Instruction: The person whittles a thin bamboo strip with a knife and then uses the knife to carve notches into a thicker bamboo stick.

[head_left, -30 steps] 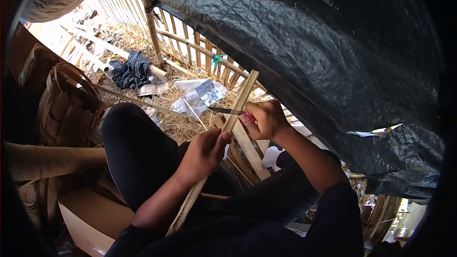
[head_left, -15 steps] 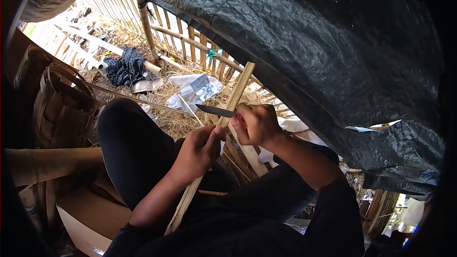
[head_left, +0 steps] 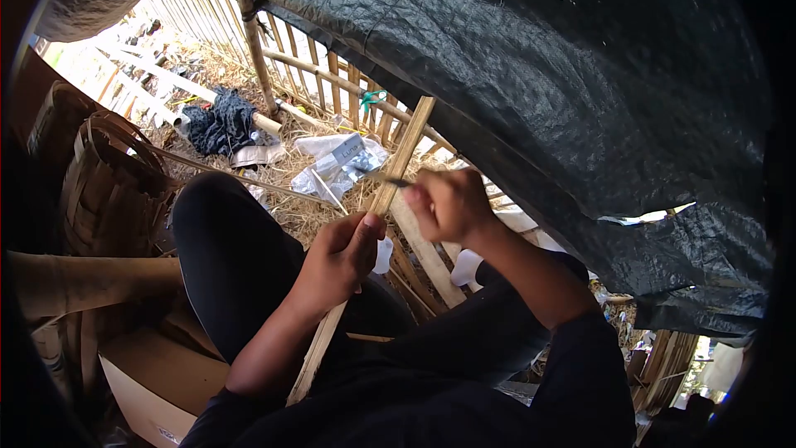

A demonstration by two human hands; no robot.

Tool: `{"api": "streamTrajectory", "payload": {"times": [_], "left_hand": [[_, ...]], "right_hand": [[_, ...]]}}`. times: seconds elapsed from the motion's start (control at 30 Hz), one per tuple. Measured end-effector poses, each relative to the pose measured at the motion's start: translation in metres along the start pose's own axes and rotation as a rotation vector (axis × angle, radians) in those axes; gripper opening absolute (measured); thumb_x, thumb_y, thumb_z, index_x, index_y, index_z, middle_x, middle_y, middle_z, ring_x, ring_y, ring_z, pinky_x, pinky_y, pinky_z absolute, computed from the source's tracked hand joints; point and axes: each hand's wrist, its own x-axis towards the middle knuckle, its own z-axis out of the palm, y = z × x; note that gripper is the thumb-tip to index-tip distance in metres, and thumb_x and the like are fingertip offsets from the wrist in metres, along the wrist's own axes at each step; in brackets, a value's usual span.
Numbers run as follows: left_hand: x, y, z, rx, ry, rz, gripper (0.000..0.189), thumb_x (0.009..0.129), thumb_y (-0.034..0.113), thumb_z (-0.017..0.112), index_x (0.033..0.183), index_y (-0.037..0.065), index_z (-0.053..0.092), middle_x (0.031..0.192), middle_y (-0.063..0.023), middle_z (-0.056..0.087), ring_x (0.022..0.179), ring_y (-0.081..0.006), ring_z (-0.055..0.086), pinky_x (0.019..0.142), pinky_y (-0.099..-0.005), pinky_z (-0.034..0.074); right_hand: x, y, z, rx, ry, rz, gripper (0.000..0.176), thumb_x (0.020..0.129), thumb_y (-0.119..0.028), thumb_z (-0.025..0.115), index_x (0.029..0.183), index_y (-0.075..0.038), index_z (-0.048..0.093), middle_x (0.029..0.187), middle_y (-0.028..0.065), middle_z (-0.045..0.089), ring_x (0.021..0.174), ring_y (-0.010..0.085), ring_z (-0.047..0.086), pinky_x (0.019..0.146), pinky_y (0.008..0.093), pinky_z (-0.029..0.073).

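My left hand (head_left: 338, 264) is wrapped round a long, pale bamboo strip (head_left: 403, 152), gripping it near its middle. The strip slants from my lap up and away to the right, its far end pointing at the fence. In my right hand (head_left: 452, 209), closed round the handle, is a knife (head_left: 390, 180). Its blade lies across the strip a little beyond my left thumb, seen nearly edge-on and slightly blurred. The handle is hidden inside my fist.
A black tarp (head_left: 531, 75) hangs close on the right. Beyond my knees stand a bamboo fence (head_left: 319, 75) and a plastic bag (head_left: 336, 170) on straw. Woven baskets (head_left: 112, 187), a thick bamboo pole (head_left: 91, 286) and a cardboard box (head_left: 157, 390) are at left.
My right hand has moved slightly up along the strip, and the blade has turned from broadside to nearly edge-on. The strip and my left hand have shifted a little left.
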Motion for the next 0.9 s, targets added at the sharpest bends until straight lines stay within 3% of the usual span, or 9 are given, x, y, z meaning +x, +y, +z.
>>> {"api": "streamTrajectory", "payload": {"times": [0.1,0.2,0.3,0.5,0.57,0.63,0.73,0.8,0.9], "left_hand": [[-0.002,-0.004,0.000,-0.011,-0.035,0.031,0.037,0.103,0.039,0.040,0.090,0.006,0.054,0.058,0.0064,0.041,0.046,-0.0022,0.036,0.039,-0.0200,0.032],[-0.004,0.003,-0.001,-0.029,-0.010,-0.027,0.038,0.103,0.040,0.040,0.090,0.007,0.054,0.058,0.0066,0.040,0.046,-0.0022,0.035,0.039,-0.0202,0.032],[-0.002,-0.001,-0.001,-0.109,-0.051,-0.018,0.040,0.102,0.042,0.039,0.089,0.007,0.053,0.058,0.0068,0.040,0.046,-0.0022,0.036,0.039,-0.0200,0.032],[-0.003,0.004,-0.003,-0.143,-0.041,-0.046,0.040,0.102,0.043,0.038,0.089,0.007,0.052,0.057,0.0066,0.039,0.044,-0.0027,0.034,0.038,-0.0195,0.030],[-0.004,0.004,-0.004,-0.199,-0.063,-0.041,0.040,0.102,0.042,0.039,0.090,0.007,0.052,0.057,0.0063,0.039,0.043,-0.0030,0.033,0.038,-0.0198,0.030],[-0.002,0.001,-0.004,-0.174,-0.053,-0.049,0.040,0.102,0.042,0.039,0.090,0.007,0.052,0.057,0.0062,0.039,0.043,-0.0032,0.033,0.038,-0.0199,0.030],[-0.001,0.001,-0.003,-0.157,-0.038,-0.066,0.037,0.102,0.040,0.040,0.089,0.008,0.051,0.058,0.0072,0.038,0.044,-0.0025,0.032,0.039,-0.0202,0.027],[0.002,0.000,-0.003,-0.163,-0.021,-0.076,0.034,0.103,0.039,0.041,0.088,0.010,0.051,0.058,0.0082,0.038,0.046,-0.0015,0.031,0.041,-0.0205,0.024],[0.001,-0.009,-0.005,-0.062,-0.042,-0.071,0.040,0.102,0.042,0.040,0.088,0.007,0.054,0.058,0.0063,0.041,0.044,-0.0029,0.035,0.038,-0.0199,0.031]], "right_hand": [[-0.004,0.003,0.006,0.000,0.011,-0.064,0.033,0.088,-0.027,0.055,0.063,-0.006,0.054,0.046,0.0113,0.050,0.043,0.0302,0.057,0.044,0.0391,0.044],[0.009,0.026,-0.001,0.021,0.122,0.095,0.037,0.091,-0.029,0.052,0.063,-0.004,0.053,0.045,0.0106,0.049,0.042,0.0299,0.057,0.043,0.0383,0.045],[0.001,-0.009,0.002,0.032,0.008,-0.064,0.036,0.092,-0.026,0.051,0.064,-0.004,0.054,0.045,0.0097,0.049,0.041,0.0286,0.057,0.043,0.0378,0.044],[0.013,0.019,0.003,-0.001,0.166,0.089,0.035,0.087,-0.027,0.056,0.059,-0.006,0.052,0.044,0.0085,0.047,0.040,0.0283,0.056,0.045,0.0372,0.045],[0.004,-0.010,0.001,0.065,-0.003,-0.029,0.038,0.090,-0.027,0.055,0.060,-0.004,0.051,0.045,0.0112,0.048,0.042,0.0300,0.057,0.044,0.0380,0.044],[0.003,0.000,0.007,0.103,-0.004,-0.034,0.038,0.090,-0.026,0.055,0.060,-0.003,0.051,0.046,0.0123,0.049,0.043,0.0306,0.057,0.045,0.0382,0.044],[0.021,0.030,0.001,-0.010,0.090,0.140,0.036,0.088,-0.032,0.058,0.064,-0.006,0.059,0.048,0.0113,0.054,0.045,0.0301,0.060,0.047,0.0376,0.049],[0.013,0.014,0.006,0.002,0.046,0.070,0.037,0.089,-0.032,0.057,0.063,-0.006,0.058,0.048,0.0116,0.055,0.046,0.0306,0.061,0.047,0.0382,0.049],[0.005,0.011,0.019,0.053,-0.003,-0.006,0.041,0.091,-0.031,0.055,0.059,-0.005,0.057,0.050,0.0123,0.056,0.046,0.0312,0.061,0.046,0.0396,0.048]]}}
